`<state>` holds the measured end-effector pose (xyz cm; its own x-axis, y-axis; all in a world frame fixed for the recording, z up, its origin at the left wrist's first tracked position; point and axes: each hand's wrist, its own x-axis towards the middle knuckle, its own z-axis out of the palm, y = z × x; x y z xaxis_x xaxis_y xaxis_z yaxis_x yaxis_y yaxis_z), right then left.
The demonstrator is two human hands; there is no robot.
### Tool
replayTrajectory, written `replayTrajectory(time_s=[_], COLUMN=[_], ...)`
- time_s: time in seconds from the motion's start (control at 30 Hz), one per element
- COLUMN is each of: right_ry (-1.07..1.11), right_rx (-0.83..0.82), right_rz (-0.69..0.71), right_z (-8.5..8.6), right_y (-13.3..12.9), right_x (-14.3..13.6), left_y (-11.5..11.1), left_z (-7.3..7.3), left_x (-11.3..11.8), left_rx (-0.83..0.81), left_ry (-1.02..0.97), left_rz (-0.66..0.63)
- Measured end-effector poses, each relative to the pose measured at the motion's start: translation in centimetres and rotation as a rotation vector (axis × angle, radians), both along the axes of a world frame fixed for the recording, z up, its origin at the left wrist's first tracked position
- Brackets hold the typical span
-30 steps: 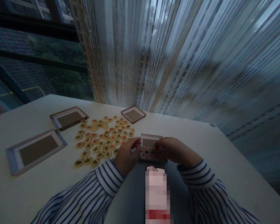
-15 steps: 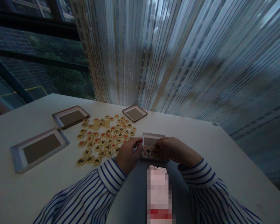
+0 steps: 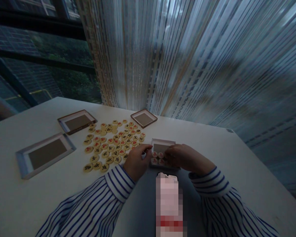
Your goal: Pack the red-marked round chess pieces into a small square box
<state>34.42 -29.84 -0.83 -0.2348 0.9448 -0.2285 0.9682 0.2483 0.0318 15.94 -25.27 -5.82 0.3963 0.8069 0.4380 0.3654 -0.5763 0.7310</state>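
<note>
A small open box [image 3: 163,141] stands before me with several xiangqi pieces [image 3: 161,154] marked in red lying in its near part. My left hand [image 3: 138,162] is at the box's left wall, its thumb and fingers closed on that edge. Over the right part of the box, my right hand [image 3: 187,158] is closed with its fingers bent down inside. Its fingertips are hidden, so what they hold does not show. To the left, many loose xiangqi pieces [image 3: 115,147] with red or black characters are spread on the white table [image 3: 212,144].
A phone [image 3: 169,197] with a blurred screen lies just in front of the box. Three shallow trays stand about the loose pieces: a large tray [image 3: 71,147] at left, a brown-rimmed tray [image 3: 60,122] behind it, and another tray [image 3: 132,116] at the back. Beyond hangs a string curtain [image 3: 143,59].
The view has shifted slightly, so the table things sit a little higher and further right. Both hands stay at the box, with hardly any visible movement.
</note>
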Motion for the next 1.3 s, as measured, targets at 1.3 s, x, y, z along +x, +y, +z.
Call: replayTrajectory(time_s=[1.3], right_ry=[-0.004], right_rx=[-0.050], right_rz=[-0.017], right_z=[0.22], right_y=[0.12], right_x=[-0.13], left_y=[-0.01], left_z=[0.13], left_x=[-0.07], left_rx=[0.016], left_ry=[0.006], left_rz=[-0.007])
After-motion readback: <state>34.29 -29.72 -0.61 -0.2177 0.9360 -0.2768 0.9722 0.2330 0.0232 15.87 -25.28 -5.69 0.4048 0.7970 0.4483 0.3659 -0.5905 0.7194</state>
